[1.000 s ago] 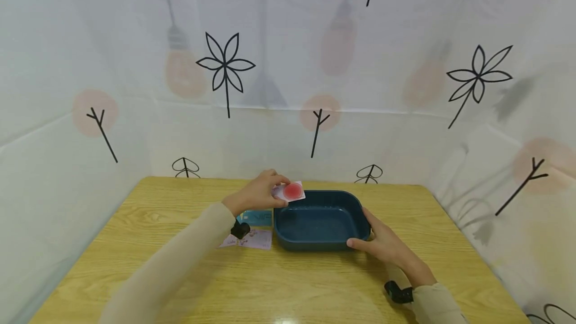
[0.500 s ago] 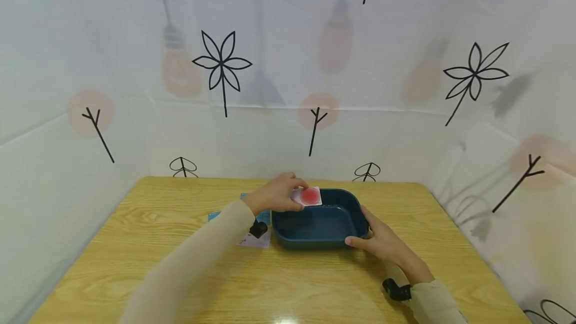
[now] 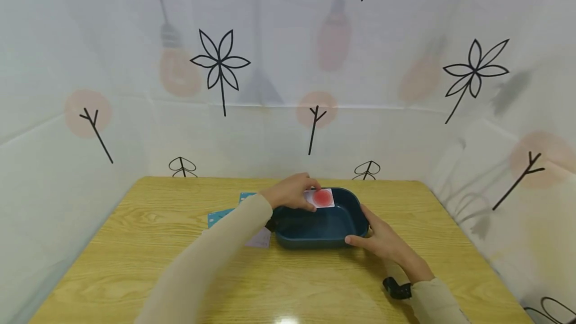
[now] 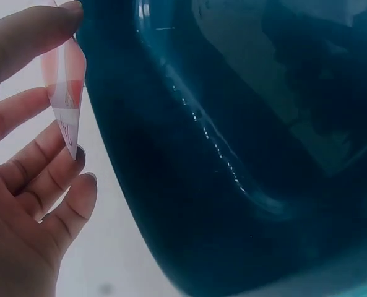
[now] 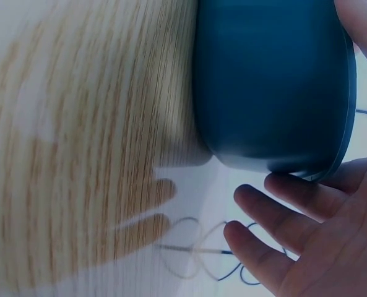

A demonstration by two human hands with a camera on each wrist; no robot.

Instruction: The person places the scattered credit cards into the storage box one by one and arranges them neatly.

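Observation:
My left hand [image 3: 290,192] pinches a small white card with a red circle [image 3: 324,197] between thumb and fingers. The card hangs over the back part of a dark blue rectangular dish [image 3: 310,244]. Seen from the left wrist, the card [image 4: 65,93] is nearly edge-on beside the dish's rim, its lower corner pointing down. My right hand [image 3: 382,239] grips the dish's right end, thumb at the front rim and fingers round the side. In the right wrist view, fingertips [image 5: 279,182] touch the dish's outer wall [image 5: 270,80] while two other fingers are spread off it.
Left of the dish, partly under the left forearm, lie blue cards [image 3: 219,217] and a pale purple card [image 3: 261,239] on the wooden table [image 3: 135,254]. A white printed cloth [image 3: 270,134] hangs behind the table and along both sides.
My left hand has moved to the right with the card, from the dish's left rim to over its inside. The right hand keeps its grip on the dish.

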